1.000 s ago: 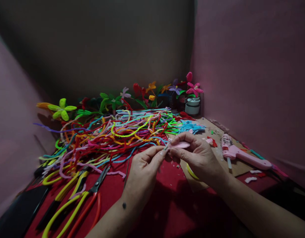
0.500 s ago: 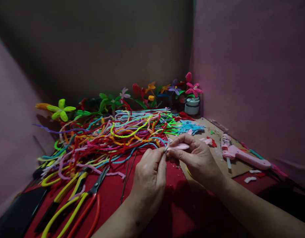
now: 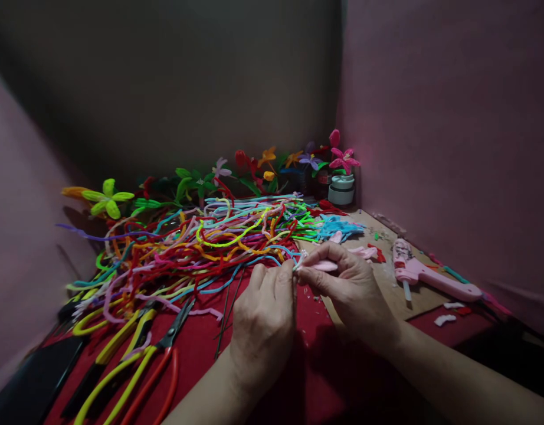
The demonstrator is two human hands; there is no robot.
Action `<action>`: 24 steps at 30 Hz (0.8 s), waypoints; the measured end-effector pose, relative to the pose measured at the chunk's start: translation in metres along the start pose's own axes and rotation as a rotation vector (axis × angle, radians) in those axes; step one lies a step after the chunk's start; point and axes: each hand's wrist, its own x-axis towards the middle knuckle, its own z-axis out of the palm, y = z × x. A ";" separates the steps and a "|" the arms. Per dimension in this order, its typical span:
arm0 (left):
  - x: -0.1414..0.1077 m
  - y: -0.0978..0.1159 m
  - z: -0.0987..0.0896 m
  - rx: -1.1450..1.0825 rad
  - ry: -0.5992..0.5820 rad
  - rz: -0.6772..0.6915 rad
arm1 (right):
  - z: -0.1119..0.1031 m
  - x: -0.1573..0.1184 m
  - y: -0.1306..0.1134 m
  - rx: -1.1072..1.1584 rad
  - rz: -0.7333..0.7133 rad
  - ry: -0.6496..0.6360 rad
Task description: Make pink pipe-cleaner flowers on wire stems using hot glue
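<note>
My right hand (image 3: 349,286) pinches a pale pink pipe-cleaner petal (image 3: 324,266) by its base, its fuzzy tip sticking out to the right beneath my fingers. Small whitish stamens (image 3: 303,256) rise at the same spot, next to the fingertips. My left hand (image 3: 265,316) is closed with its back toward me, thumb and forefinger against the base where petal and stamens meet. Most of what it grips, seemingly a thin stem, is hidden behind the fingers. Both hands meet above the red cloth (image 3: 316,360), fingertips almost touching.
Tangled pipe cleaners (image 3: 187,248) heap at left, with scissors (image 3: 166,345) and yellow-handled pliers (image 3: 117,342) before them. A pink glue gun (image 3: 435,277) rests on cardboard (image 3: 387,283) at right, near blue pieces (image 3: 338,227) and pink petals (image 3: 364,252). Fuzzy flowers (image 3: 106,198) line the back.
My left hand has rolled slightly, its knuckles now turned up more and its thumb less visible. The right hand still pinches the petal, almost in the same place. The view has shifted slightly.
</note>
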 end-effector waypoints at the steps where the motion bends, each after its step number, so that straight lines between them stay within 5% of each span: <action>1: 0.001 0.000 -0.001 0.016 -0.002 0.014 | 0.000 -0.001 0.000 -0.003 -0.002 0.000; 8: 0.006 -0.001 -0.004 0.001 -0.056 0.026 | 0.002 -0.004 0.003 0.020 -0.030 -0.034; 14: 0.006 -0.006 -0.001 -0.237 -0.031 -0.073 | -0.001 -0.008 0.003 0.106 -0.146 -0.019; 24: 0.020 -0.010 -0.017 -1.353 -0.223 -0.736 | -0.037 0.010 -0.003 0.061 -0.100 0.149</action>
